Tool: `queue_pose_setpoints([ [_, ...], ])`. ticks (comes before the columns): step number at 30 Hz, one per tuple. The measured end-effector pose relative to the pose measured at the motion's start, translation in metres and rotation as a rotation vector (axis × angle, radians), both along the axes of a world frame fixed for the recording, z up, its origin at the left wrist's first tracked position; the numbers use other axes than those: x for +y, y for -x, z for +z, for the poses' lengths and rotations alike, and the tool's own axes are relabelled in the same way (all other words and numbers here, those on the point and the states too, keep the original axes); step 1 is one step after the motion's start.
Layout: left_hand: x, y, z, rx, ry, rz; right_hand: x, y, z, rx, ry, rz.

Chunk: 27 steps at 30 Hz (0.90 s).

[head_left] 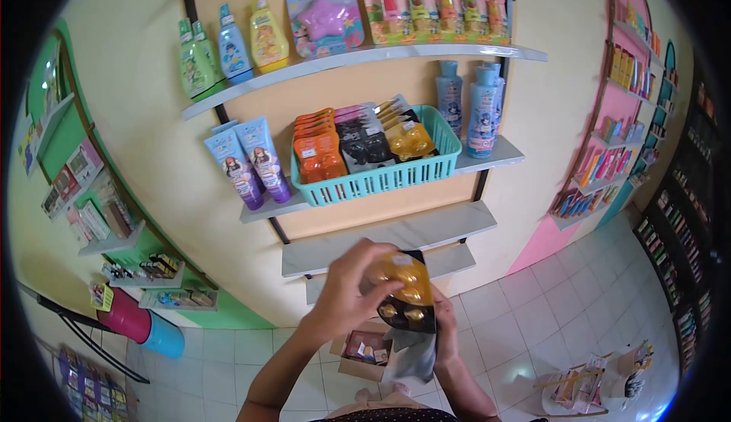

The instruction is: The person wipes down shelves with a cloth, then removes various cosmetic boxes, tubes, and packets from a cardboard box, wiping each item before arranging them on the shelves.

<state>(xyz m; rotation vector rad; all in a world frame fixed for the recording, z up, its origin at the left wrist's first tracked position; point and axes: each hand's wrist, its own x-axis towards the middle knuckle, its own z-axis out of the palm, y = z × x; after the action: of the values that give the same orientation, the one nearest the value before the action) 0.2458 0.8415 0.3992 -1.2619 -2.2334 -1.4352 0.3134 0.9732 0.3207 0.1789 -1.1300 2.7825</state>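
Note:
My left hand (346,289) is closed, its thumb and fingers on the front of a black-and-gold sachet (413,287) with shiny gold capsule shapes. My right hand (445,327) wraps round the sachet's right edge from behind. Below it hangs a crumpled silvery-grey piece (415,353), whose kind I cannot make out. Beyond my hands, a turquoise basket (381,186) on the shelf holds orange sachets (320,156), black sachets (365,146) and other gold sachets (411,140) in rows. Whether I hold one sachet or a stack is hidden.
Purple-blue tubes (251,162) and blue bottles (483,110) flank the basket. The top shelf (365,57) carries spray bottles and carded goods. Lower marble-look shelves (388,235) jut out just past my hands. An open cardboard box (358,365) stands on the tiled floor below.

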Motion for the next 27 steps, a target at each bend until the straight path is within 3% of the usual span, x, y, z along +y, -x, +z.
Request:
queue_pose_setpoints([
  [1,-0.006,0.003,-0.001,0.017,-0.096,0.071,-0.004,0.000,-0.004,0.002,-0.052,0.004],
  [3,-0.014,-0.002,0.001,-0.026,-0.058,0.102,-0.008,0.001,-0.009,0.003,-0.064,0.007],
  [6,-0.011,0.000,-0.005,0.045,0.132,0.023,-0.005,0.006,-0.005,-0.026,-0.054,-0.063],
  [8,-0.005,0.024,0.007,-0.025,0.006,0.045,0.001,0.010,0.001,-0.046,0.012,-0.203],
  [10,0.012,0.060,0.042,0.167,-0.188,0.204,0.013,0.005,-0.009,-0.079,0.002,-0.279],
  [11,0.023,0.099,0.051,0.257,-0.298,0.151,0.020,0.003,-0.013,-0.105,-0.007,-0.352],
  [14,0.058,0.154,0.086,0.378,-0.165,0.303,0.030,-0.014,-0.023,-0.131,0.059,-0.389],
  [18,0.092,0.207,0.072,0.389,-0.033,0.345,0.043,-0.033,-0.035,-0.155,0.084,-0.482],
  [23,0.097,0.206,0.060,0.407,0.245,0.457,0.056,-0.046,-0.050,-0.169,0.132,-0.572],
  [27,0.092,0.204,0.047,0.695,0.383,0.432,0.057,-0.047,-0.048,-0.204,0.121,-0.581],
])
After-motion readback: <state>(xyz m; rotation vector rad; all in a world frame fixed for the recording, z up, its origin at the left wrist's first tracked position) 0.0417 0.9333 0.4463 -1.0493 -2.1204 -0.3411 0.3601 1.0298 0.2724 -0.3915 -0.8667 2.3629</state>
